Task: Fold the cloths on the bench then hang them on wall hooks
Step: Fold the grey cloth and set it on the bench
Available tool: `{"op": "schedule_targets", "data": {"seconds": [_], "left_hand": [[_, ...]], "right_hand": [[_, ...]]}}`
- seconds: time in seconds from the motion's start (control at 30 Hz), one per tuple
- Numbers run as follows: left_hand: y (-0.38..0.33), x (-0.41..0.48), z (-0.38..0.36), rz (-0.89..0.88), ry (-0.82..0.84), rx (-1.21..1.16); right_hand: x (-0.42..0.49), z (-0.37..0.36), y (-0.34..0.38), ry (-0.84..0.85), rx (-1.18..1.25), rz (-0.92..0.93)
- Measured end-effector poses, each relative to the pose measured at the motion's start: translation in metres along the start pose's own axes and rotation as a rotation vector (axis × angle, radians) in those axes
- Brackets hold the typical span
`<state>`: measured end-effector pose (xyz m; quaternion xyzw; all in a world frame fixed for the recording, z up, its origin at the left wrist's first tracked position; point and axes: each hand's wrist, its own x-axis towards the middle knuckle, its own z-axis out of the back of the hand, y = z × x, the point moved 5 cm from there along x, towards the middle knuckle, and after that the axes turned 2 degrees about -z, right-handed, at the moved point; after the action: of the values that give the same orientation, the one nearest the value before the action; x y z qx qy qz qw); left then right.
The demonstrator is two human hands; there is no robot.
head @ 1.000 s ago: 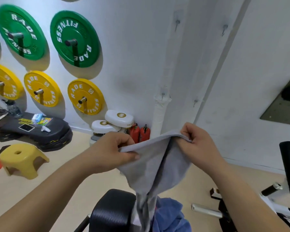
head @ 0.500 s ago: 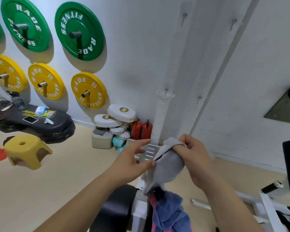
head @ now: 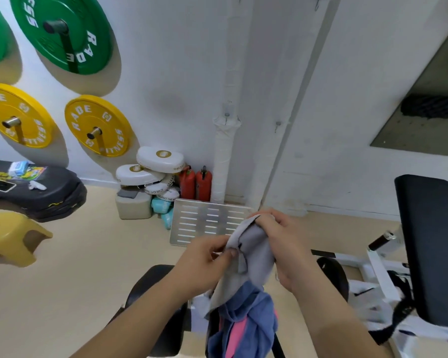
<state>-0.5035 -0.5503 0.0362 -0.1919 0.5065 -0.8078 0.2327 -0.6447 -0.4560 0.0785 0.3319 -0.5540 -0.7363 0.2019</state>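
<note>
Head view:
Room: we see bare floor [head: 83, 275] at lower left, open up to the stool [head: 11, 239].
Cloth: grey cloth [head: 254, 251] at lower centre, above the blue cloth [head: 246, 321].
Left hand [head: 204, 262]: we see fingers pinching the cloth's edge.
Right hand [head: 282, 244]: fingers curled, gripping its top.

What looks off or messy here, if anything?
The blue and pink cloths lie in a crumpled, unfolded heap on the bench, below the grey cloth bunched between the left hand and right hand. The wall hooks in view are bare. Nothing looks spilled or damaged.
</note>
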Motion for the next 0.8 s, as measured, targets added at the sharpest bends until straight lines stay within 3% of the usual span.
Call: {"op": "schedule_targets", "data": {"seconds": [0.13, 0.27, 0.37, 0.47, 0.63, 0.8], "left_hand": [[0.009, -0.006, 0.009, 0.064, 0.001, -0.019], [-0.002, -0.004, 0.035, 0.084, -0.155, -0.063], [-0.016, -0.003, 0.05, 0.115, -0.225, -0.153], [-0.035, -0.004, 0.045, 0.13, -0.151, -0.242], [-0.04, -0.003, 0.041, 0.133, -0.126, -0.309], [-0.025, -0.004, 0.04, 0.258, -0.117, -0.339]], "right_hand": [[0.004, 0.016, -0.007, -0.053, -0.01, -0.008], [0.006, 0.023, -0.022, -0.102, -0.202, 0.03], [-0.002, 0.017, -0.021, 0.031, -0.346, 0.126], [-0.02, -0.003, -0.006, 0.216, -0.44, 0.349], [-0.025, -0.017, 0.008, 0.247, -0.522, 0.606], [-0.023, -0.021, 0.01, 0.161, -0.494, 0.615]]}}
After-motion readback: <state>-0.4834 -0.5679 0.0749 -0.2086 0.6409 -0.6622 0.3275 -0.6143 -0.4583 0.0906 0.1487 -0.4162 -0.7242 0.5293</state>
